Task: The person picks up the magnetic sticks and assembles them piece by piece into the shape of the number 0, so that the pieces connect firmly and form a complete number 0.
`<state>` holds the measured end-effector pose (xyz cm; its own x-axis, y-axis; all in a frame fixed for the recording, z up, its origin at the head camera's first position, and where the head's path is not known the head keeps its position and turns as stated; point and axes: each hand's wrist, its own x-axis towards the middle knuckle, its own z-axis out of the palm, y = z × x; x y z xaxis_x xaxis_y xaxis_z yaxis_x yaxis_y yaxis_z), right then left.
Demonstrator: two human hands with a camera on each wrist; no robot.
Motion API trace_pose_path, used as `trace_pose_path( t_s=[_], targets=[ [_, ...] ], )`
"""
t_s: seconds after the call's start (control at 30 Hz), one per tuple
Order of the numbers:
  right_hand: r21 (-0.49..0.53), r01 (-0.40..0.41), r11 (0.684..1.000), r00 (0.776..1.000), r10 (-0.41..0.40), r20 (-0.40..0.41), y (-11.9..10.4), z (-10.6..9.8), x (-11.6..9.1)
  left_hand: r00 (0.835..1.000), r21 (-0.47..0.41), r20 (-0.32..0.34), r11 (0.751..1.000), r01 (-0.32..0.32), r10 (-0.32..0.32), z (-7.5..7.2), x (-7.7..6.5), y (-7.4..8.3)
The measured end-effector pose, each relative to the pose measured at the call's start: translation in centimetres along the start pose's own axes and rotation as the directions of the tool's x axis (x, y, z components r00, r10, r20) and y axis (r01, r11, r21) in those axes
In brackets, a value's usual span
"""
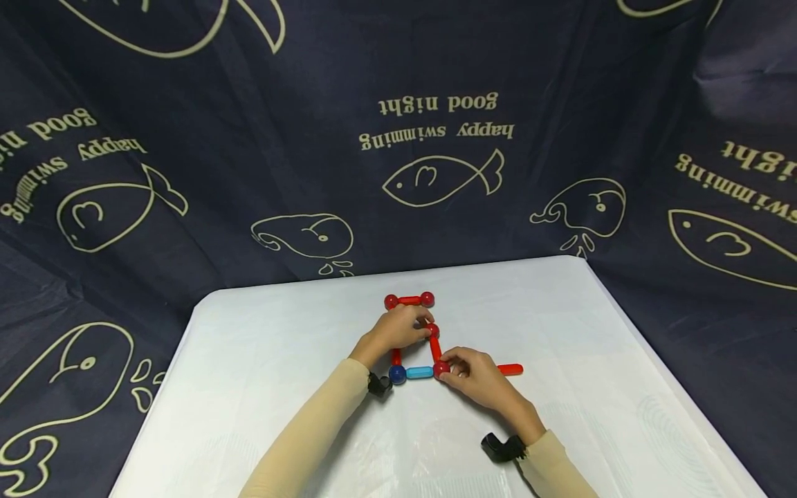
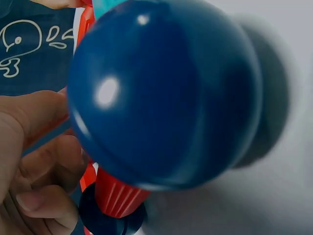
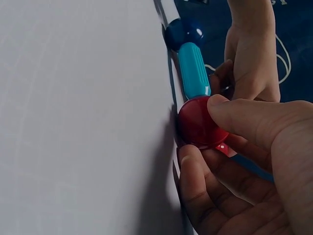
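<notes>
My right hand (image 1: 481, 377) pinches a red ball (image 3: 198, 122) between thumb and fingers. That ball joins a light-blue rod (image 1: 420, 372) and a red rod (image 1: 435, 348). At the red rod's far end, my left hand (image 1: 401, 327) holds another red ball (image 1: 432, 330) with its fingertips. The light-blue rod leads left to a dark blue ball (image 2: 166, 93), which looms close in the left wrist view. From it a ribbed red rod (image 2: 120, 193) runs to a second dark ball (image 2: 112, 218), hidden under my left hand in the head view.
Past my left hand, a short red rod (image 1: 409, 301) links two red balls, the left one (image 1: 391, 301) and the right one (image 1: 427, 299). Another red rod (image 1: 511, 369) lies right of my right hand, partly covered by it. A white cloth covers the table (image 1: 261, 360); a dark printed curtain (image 1: 436, 235) hangs behind.
</notes>
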<state>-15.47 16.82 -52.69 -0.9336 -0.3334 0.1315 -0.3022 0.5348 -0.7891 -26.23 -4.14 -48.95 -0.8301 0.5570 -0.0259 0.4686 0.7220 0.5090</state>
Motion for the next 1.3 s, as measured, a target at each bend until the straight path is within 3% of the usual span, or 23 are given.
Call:
trace_pose_path(
  t_s=[0.3, 0.43, 0.67, 0.77, 1.03, 1.3],
  targets=[
    [-0.01, 0.006, 1.0, 1.0, -0.006, -0.001, 0.0, 0.0, 0.0, 1.0, -0.028, -0.028, 1.0, 0.004, -0.005, -0.2, -0.6, -0.2],
    [-0.017, 0.01, 1.0, 1.0, -0.01, -0.009, -0.1, 0.1, 0.0, 0.992, -0.064, -0.116, 0.997, 0.041, -0.048, -0.3, -1.2, -0.8],
    [-0.029, -0.024, 0.999, 1.0, 0.024, -0.006, -0.1, 0.1, -0.1, 0.957, -0.153, -0.253, 0.982, 0.108, -0.145, 0.0, -2.8, -2.3],
    [-0.034, -0.017, 0.999, 1.0, 0.017, -0.007, 0.0, 0.2, -0.1, 0.939, -0.235, -0.29, 0.965, 0.117, -0.184, 0.3, -3.5, -2.9],
    [-0.034, 0.001, 0.999, 1.0, -0.002, -0.017, 0.0, 0.1, -0.2, 0.922, -0.412, -0.335, 0.91, 0.043, -0.196, 1.5, -4.9, -4.2],
    [-0.09, 0.047, 0.995, 0.999, -0.045, 0.02, -0.1, -0.6, -0.2, 0.884, -0.517, -0.366, 0.854, 0.065, -0.289, 2.4, -5.9, -4.6]
  ],
)
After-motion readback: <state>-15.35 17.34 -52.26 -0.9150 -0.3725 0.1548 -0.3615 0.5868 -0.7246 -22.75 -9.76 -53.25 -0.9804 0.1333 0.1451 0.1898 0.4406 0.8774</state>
